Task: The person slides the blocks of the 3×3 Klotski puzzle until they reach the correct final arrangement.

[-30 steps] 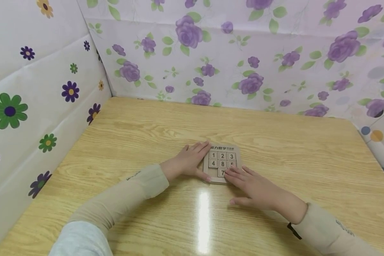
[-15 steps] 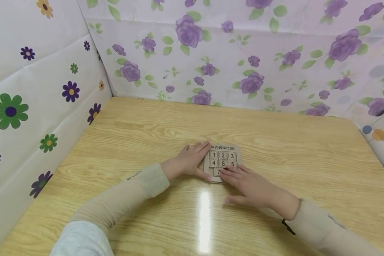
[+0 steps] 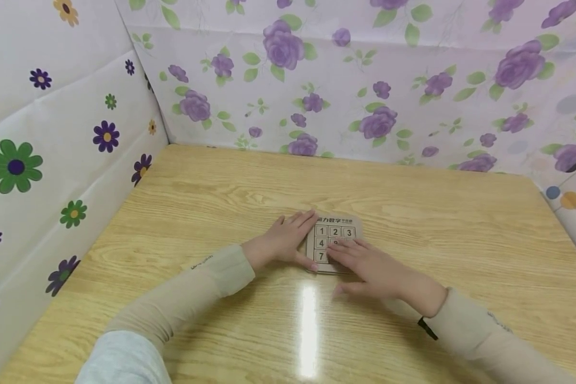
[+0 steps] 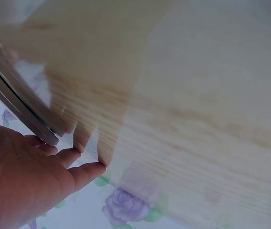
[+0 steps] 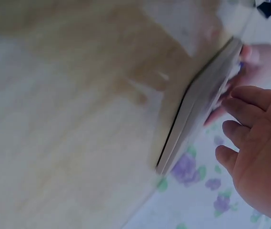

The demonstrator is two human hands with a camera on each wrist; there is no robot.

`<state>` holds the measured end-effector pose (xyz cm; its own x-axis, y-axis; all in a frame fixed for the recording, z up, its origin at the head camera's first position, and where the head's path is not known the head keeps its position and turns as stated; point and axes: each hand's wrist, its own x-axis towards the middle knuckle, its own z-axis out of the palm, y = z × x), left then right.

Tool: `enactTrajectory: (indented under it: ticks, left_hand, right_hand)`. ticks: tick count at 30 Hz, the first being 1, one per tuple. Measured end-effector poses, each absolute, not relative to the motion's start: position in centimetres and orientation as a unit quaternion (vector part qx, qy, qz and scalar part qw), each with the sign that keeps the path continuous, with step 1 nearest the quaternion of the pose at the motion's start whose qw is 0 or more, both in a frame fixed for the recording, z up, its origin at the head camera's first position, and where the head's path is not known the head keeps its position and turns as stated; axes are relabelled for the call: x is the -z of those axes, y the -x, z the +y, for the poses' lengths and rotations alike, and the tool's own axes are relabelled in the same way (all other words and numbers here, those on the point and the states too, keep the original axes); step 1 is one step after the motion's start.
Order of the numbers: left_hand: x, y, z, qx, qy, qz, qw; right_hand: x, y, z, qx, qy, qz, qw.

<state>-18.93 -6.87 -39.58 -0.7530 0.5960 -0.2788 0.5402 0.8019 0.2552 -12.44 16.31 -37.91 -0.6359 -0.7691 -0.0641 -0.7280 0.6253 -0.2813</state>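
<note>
A square sliding number puzzle (image 3: pixel 320 268) lies flat on the table, its tiles in rows under a line of printed characters. Tiles 1, 2, 3, 4 and 7 can be read, with 7 in the bottom left slot; the right fingers cover most of the others. My left hand (image 3: pixel 284 242) rests along the puzzle's left side, fingers extended at the upper corner and thumb at the lower one. My right hand (image 3: pixel 381 272) reaches over the puzzle from the right, its fairly straight fingertips on the tiles beside 7. In the right wrist view, the puzzle's edge (image 5: pixel 187 109) shows beside the right fingers.
The wood-grain table (image 3: pixel 221 186) surrounds the puzzle on all sides. A purple-flowered cloth (image 3: pixel 283 106) hangs behind it, and another flowered cloth (image 3: pixel 77 128) stands on the left. Light reflects off the tabletop in front of the puzzle.
Tile 7 has slid left from the bottom middle slot to the bottom left. My right hand has moved left and slightly up over the puzzle. The left hand has stayed in place.
</note>
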Motion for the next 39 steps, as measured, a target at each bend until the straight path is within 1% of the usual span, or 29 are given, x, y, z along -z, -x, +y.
enactTrajectory:
  ticks: [6, 18, 24, 34, 39]
  left_hand:
    - [39.5, 18.9, -6.9, -0.083, -0.302, 0.933, 0.178]
    - [39.5, 18.9, -6.9, -0.081, -0.305, 0.933, 0.174]
    - [39.4, 18.9, -6.9, -0.079, -0.306, 0.932, 0.178]
    - [39.4, 18.9, -7.0, -0.086, -0.305, 0.933, 0.172]
    - [39.4, 18.8, -7.0, -0.089, -0.303, 0.932, 0.176]
  right_hand:
    - [37.8, 13.6, 17.6, 0.117, 0.388, 0.911, 0.076]
    - [38.3, 13.6, 17.3, 0.12, 0.395, 0.906, 0.097]
    - [38.4, 13.0, 17.2, 0.113, 0.397, 0.906, 0.097]
    - [38.0, 10.9, 17.0, 0.102, 0.399, 0.906, 0.101]
    - [38.1, 10.6, 17.1, 0.113, 0.402, 0.903, 0.095]
